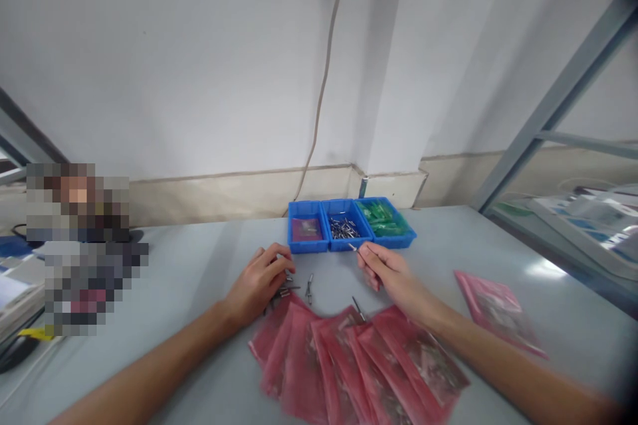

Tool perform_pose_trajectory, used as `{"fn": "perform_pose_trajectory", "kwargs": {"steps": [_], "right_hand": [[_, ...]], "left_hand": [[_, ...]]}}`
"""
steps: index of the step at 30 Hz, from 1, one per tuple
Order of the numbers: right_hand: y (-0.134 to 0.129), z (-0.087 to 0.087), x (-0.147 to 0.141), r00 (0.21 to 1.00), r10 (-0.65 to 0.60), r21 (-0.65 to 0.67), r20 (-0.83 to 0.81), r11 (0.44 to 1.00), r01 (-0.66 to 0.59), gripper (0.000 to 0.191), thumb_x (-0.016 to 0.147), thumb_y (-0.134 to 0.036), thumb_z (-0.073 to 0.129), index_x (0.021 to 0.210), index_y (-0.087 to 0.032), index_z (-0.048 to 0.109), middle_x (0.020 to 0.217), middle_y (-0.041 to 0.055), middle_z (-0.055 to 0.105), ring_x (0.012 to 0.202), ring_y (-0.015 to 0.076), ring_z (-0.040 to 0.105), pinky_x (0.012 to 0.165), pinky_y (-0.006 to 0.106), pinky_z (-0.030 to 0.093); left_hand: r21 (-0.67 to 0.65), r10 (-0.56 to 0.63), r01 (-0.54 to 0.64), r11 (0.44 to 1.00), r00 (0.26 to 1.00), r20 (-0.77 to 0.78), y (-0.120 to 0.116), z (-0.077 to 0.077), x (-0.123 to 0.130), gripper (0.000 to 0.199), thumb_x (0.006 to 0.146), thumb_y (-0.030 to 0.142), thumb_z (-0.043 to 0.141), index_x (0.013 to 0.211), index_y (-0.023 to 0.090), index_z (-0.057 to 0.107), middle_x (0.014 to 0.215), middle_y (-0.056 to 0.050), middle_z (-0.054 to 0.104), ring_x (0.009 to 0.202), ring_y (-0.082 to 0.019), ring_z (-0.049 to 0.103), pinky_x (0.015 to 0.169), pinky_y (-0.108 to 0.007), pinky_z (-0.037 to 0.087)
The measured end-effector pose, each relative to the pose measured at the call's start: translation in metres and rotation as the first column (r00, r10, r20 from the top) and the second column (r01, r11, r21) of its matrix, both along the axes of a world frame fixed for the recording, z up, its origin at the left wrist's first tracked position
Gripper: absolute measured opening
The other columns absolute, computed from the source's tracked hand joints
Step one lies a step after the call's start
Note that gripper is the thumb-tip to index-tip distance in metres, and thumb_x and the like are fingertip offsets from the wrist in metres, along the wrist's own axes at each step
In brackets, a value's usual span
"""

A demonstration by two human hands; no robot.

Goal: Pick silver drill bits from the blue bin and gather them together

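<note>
My right hand is closed in a pinch on a thin metal rivet, whose tip points left in front of the blue bins. On the left, my left hand rests with curled fingers over a small group of loose rivets; its fingertips press together there, and what they hold is hidden. Another couple of rivets lie just right of that hand. One more rivet lies by the upper edge of the pink plastic bags, which are fanned out between my forearms with small parts inside.
Three joined blue bins stand near the wall: the left bin holds a pink bag, the middle bin rivets, the right bin green packets. A separate pink bag lies right. A blurred-out person is at far left.
</note>
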State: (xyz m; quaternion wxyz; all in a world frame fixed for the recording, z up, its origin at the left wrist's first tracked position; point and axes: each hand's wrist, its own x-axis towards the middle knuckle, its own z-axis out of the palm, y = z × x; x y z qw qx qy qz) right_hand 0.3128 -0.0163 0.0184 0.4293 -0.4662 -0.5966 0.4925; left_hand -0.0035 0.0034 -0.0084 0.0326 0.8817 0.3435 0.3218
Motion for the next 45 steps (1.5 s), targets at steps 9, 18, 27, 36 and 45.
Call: {"fn": "perform_pose_trajectory", "kwargs": {"steps": [9,18,27,36,45], "right_hand": [[-0.0019,0.0008,-0.0023,0.993,-0.035,0.144,0.115,0.989,0.019,0.034,0.099,-0.058,0.066,0.093,-0.025,0.063,0.081,-0.0019,0.055,0.063,0.0152,0.049,0.058,0.029,0.039],[-0.001,-0.0041,-0.0055,0.978,-0.027,0.238,0.208,0.971,-0.023,0.031,0.102,-0.053,0.063,0.088,-0.025,0.066,0.082,0.0,0.057,0.069,0.018,0.052,0.063,0.032,0.042],[0.0004,-0.0061,-0.0037,0.984,-0.062,0.254,0.169,0.967,0.017,0.023,0.1,-0.049,0.067,0.102,-0.026,0.07,0.098,0.0032,0.066,0.076,0.0195,0.059,0.068,0.032,0.049],[-0.0029,-0.0042,-0.0067,0.981,-0.034,0.232,0.19,0.973,-0.011,0.026,0.103,-0.05,0.062,0.097,-0.025,0.067,0.083,-0.0011,0.059,0.071,0.0172,0.054,0.066,0.031,0.045],[-0.002,-0.0072,-0.0052,0.987,-0.032,0.198,0.159,0.98,0.0,0.026,0.104,-0.051,0.06,0.108,-0.026,0.07,0.096,0.0011,0.067,0.065,0.015,0.054,0.061,0.03,0.046]], "left_hand": [[-0.023,-0.005,0.005,1.0,1.0,0.006,-0.0003,0.0,-0.001,0.026,0.105,0.005,0.046,0.106,0.021,0.067,0.119,-0.007,0.063,0.096,-0.018,0.06,0.091,-0.033,0.047],[-0.039,-0.015,0.015,0.999,1.0,0.013,-0.0008,0.0007,-0.0003,0.025,0.105,0.007,0.046,0.106,0.021,0.067,0.119,-0.007,0.062,0.096,-0.018,0.06,0.09,-0.033,0.048],[-0.058,-0.022,0.023,0.998,1.0,0.022,-0.0012,0.0017,0.0001,0.026,0.106,0.006,0.045,0.108,0.021,0.066,0.121,-0.008,0.06,0.097,-0.018,0.059,0.091,-0.033,0.049],[-0.043,-0.014,0.015,0.999,1.0,0.019,-0.0033,0.0059,0.0032,0.035,0.104,0.004,0.037,0.112,0.021,0.067,0.125,-0.01,0.06,0.101,-0.019,0.061,0.091,-0.035,0.053],[-0.075,-0.009,0.009,0.997,1.0,0.005,-0.005,0.0079,0.0026,0.044,0.098,-0.001,0.032,0.113,0.022,0.067,0.125,-0.008,0.061,0.106,-0.02,0.06,0.095,-0.037,0.052]]}}
